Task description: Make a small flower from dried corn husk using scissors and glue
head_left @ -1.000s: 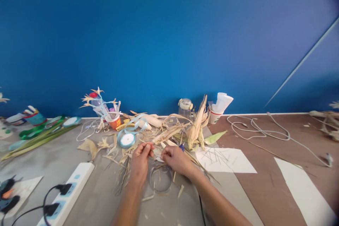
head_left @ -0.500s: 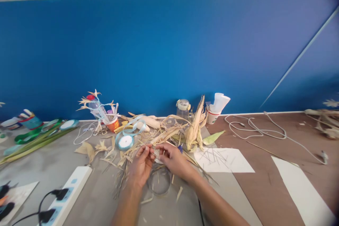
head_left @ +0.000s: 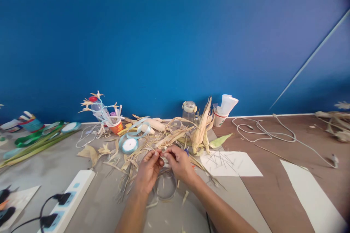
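My left hand [head_left: 150, 169] and my right hand [head_left: 179, 162] meet fingertip to fingertip above the table. Both are closed in a pinch on something small and thin that I cannot make out. Just below them lies a coil of thin wire [head_left: 166, 187]. Dried corn husks [head_left: 171, 138] are heaped right behind my hands. A roll of light blue ribbon [head_left: 129, 145] lies to the left of my left hand. To the right of my right hand, thin dark sticks [head_left: 222, 161] rest on a white paper sheet [head_left: 250, 167].
A white power strip [head_left: 69, 200] with black plugs lies at the front left. An orange paper cup [head_left: 115, 126], a clear jar [head_left: 189, 111] and a white cup [head_left: 219, 119] stand at the back by the blue partition [head_left: 164, 51]. A white cable [head_left: 262, 131] sprawls on the right.
Both hands have shifted slightly right and remain pinched together. The wire coil shows a little more of its loops. The other things lie as before.
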Demonstrator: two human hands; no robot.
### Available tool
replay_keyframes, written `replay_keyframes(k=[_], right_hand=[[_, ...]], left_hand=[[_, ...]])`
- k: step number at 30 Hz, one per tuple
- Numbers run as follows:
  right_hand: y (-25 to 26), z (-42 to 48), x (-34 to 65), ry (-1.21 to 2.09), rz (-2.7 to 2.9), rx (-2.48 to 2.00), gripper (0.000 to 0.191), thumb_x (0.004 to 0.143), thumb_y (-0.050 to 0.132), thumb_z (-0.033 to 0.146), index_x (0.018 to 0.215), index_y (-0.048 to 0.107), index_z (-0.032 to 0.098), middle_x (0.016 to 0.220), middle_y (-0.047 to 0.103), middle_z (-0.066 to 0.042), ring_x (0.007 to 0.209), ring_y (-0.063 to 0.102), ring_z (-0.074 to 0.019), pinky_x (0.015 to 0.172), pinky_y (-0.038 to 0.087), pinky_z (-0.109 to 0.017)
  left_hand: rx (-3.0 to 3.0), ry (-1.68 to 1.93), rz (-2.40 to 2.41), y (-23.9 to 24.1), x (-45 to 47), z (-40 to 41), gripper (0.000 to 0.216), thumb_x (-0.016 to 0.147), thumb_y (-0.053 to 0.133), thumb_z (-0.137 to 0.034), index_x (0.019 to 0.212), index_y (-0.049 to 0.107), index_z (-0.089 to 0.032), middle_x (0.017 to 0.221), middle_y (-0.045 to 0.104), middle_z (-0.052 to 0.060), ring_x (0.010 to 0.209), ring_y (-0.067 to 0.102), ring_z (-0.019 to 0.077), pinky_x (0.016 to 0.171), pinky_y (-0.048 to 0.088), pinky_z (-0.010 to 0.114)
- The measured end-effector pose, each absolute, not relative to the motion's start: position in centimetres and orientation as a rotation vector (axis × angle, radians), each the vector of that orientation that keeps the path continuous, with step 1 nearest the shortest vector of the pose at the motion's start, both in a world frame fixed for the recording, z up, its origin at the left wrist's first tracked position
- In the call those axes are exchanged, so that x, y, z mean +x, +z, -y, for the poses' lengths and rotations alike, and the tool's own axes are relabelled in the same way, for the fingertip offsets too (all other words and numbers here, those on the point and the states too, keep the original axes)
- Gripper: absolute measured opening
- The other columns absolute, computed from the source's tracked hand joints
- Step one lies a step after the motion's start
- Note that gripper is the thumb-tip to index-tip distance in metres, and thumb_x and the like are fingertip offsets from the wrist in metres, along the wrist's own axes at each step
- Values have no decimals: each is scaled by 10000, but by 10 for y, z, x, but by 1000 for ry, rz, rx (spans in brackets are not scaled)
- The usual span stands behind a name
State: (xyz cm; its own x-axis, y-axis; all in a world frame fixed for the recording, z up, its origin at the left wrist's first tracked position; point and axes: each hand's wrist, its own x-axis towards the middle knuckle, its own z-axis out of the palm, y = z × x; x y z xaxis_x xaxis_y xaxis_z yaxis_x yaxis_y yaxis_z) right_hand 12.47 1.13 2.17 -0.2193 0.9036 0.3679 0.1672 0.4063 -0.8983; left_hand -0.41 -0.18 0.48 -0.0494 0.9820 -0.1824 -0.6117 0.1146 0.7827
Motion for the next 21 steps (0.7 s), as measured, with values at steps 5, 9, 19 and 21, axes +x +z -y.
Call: replay_keyframes(k=[5, 9, 19, 21], right_hand=[[18, -20, 128, 911, 1508, -933, 97, 773, 507, 175, 688, 554, 178, 774, 532, -16, 756, 517, -143, 684, 397, -249], [13, -26, 130, 1097, 1425, -961, 87, 760, 520, 219, 691, 553, 179, 666, 511, 15, 631, 478, -121, 610, 386, -242], [14, -27, 128, 1458, 1167, -822, 126, 724, 580, 282, 674, 552, 169, 583, 540, 39, 438, 348, -57, 440, 278, -203], [15, -27, 127, 1491, 1128, -799, 149, 717, 597, 299, 670, 546, 167, 593, 558, 34, 422, 335, -48, 426, 256, -201]], left_hand=[[848, 1243, -1041, 3, -2, 6, 255, 687, 690, -369, 664, 601, -131, 600, 576, 0, 533, 486, 84, 540, 380, 209], [1076, 1003, -1049, 4, 0, 11, 298, 740, 622, -420, 660, 590, -134, 563, 558, 4, 521, 472, 97, 538, 354, 226], [1030, 918, -936, 12, 1, 16, 309, 736, 612, -432, 647, 593, -136, 515, 534, -1, 485, 433, 85, 495, 306, 211], [1023, 915, -921, 13, 1, 17, 300, 736, 615, -419, 643, 602, -134, 511, 536, 2, 478, 433, 85, 494, 305, 213]])
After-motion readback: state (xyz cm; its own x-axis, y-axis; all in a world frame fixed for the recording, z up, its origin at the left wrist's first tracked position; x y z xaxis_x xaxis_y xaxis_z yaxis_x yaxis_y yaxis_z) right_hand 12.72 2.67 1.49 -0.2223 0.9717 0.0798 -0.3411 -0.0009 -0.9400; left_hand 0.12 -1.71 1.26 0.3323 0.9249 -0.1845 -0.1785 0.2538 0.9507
